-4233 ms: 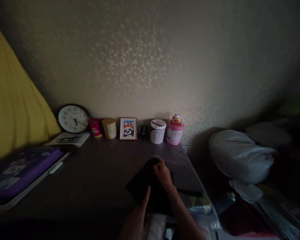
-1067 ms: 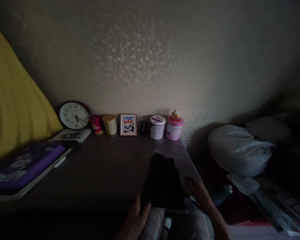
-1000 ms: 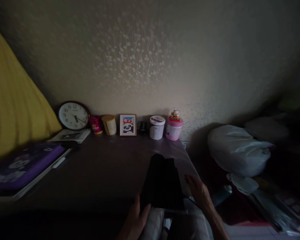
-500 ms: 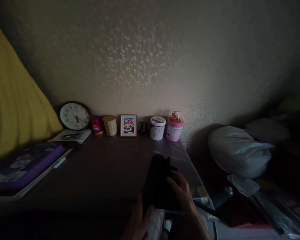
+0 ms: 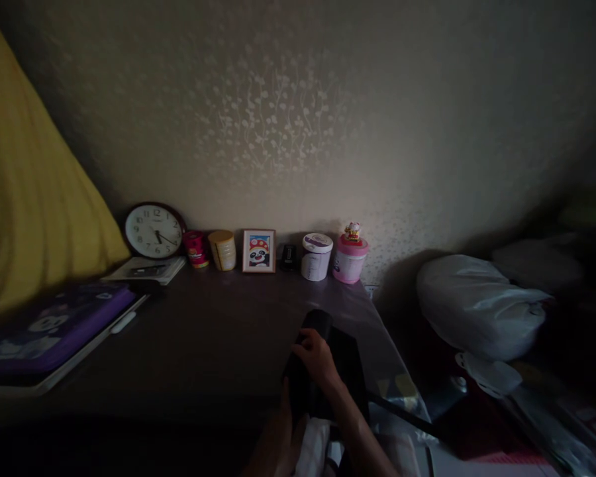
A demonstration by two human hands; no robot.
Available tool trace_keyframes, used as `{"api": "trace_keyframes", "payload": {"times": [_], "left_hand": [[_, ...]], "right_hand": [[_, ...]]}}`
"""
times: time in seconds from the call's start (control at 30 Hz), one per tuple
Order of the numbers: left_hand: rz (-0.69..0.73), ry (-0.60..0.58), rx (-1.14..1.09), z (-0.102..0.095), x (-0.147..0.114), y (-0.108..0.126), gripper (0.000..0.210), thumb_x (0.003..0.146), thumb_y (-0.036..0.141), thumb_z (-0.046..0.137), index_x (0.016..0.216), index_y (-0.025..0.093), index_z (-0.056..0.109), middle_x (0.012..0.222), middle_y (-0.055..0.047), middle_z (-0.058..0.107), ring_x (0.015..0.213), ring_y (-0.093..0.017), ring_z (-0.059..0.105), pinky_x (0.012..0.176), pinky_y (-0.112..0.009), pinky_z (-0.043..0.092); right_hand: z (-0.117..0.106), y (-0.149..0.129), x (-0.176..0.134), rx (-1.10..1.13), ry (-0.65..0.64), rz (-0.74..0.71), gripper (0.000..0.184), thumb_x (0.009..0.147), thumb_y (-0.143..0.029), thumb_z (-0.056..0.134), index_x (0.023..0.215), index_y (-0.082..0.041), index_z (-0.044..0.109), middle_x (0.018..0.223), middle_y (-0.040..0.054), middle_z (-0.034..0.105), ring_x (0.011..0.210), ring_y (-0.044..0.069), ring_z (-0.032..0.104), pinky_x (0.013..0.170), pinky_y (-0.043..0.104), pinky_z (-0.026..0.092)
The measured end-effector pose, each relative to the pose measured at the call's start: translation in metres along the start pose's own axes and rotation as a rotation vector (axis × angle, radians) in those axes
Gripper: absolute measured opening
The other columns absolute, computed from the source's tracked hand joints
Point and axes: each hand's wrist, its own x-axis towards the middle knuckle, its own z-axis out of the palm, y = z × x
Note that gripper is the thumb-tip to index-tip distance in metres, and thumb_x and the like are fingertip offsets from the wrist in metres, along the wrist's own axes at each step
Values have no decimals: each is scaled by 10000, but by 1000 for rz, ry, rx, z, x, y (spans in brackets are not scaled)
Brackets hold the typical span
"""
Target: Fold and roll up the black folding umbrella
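Observation:
A black, soft-looking bag (image 5: 348, 361) lies near the front right of the dark desk (image 5: 218, 331). It has a rounded upper end and a flat flap spread to its right, but the dim light hides most detail. My right hand (image 5: 318, 358) crosses over its left part, fingers curled and pinching at the surface. At the bag's lower left edge, my left hand (image 5: 284, 424) grips its side, the fingers partly lost in shadow. A dark strap (image 5: 404, 416) runs from the bag toward the lower right.
Along the wall stand a round clock (image 5: 155, 230), a red tub (image 5: 196, 249), a yellow-lidded tub (image 5: 223, 250), a framed panda picture (image 5: 259, 252), a white tub (image 5: 316, 257) and a pink tub (image 5: 349, 260). A purple case (image 5: 59, 328) lies left; a white plastic bag (image 5: 477, 305) sits right.
My right hand has moved left across the black bag, from its right side to its left part. The flap now lies spread out to the right. The view has shifted slightly.

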Motion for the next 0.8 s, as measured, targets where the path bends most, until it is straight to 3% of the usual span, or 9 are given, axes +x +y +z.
{"api": "trace_keyframes", "payload": {"times": [0.1,0.27,0.4,0.5,0.6,0.7,0.8], "left_hand": [[22,12,1,1,-1,-2,750,810,321,361,1399,32,-3,1365,-150,395,1187,-188,466,969,-248,350],[122,53,8,2,-5,-4,780,819,291,366,1388,48,-109,1417,-144,307,1248,-176,391,1012,-260,306],[83,58,-17,-2,-9,7,828,807,238,404,1378,129,-186,1409,-111,337,1240,-169,403,995,-270,332],[85,17,-2,-7,-11,15,807,801,200,404,1391,148,-145,1401,-112,350,1217,-181,434,982,-293,352],[154,-22,7,-10,-10,16,698,827,232,388,1416,161,21,1425,-84,305,1255,-176,382,1004,-258,326],[178,-25,37,-10,-7,9,640,836,258,386,1408,129,130,1430,-109,286,1291,-196,320,1035,-273,290],[157,-33,31,-7,-5,1,664,831,244,384,1409,103,89,1410,-136,321,1262,-190,372,1024,-281,308]], "right_hand": [[1,-1,3,-145,-75,6,327,686,-213,571,1008,-159,583,757,23,651,709,165,608,632,247,420],[-1,-9,1,-248,-163,-8,283,743,-208,518,1016,-163,581,766,25,681,734,164,633,619,231,402],[-3,-15,-5,-323,-191,-52,231,777,-222,485,979,-183,591,743,16,682,714,149,630,600,213,387],[-1,-16,-7,-408,-214,-102,210,791,-200,453,941,-193,599,759,21,684,727,151,633,588,208,375],[0,-16,-9,-480,-226,-145,245,817,-174,402,963,-185,598,786,44,686,754,170,641,607,224,385],[-4,-17,-13,-371,-296,-205,256,828,-170,399,986,-195,599,783,25,682,743,159,641,615,220,406],[-16,-14,-22,-147,-304,-320,237,864,-226,399,966,-222,613,834,-3,674,759,128,626,661,209,436]]}}
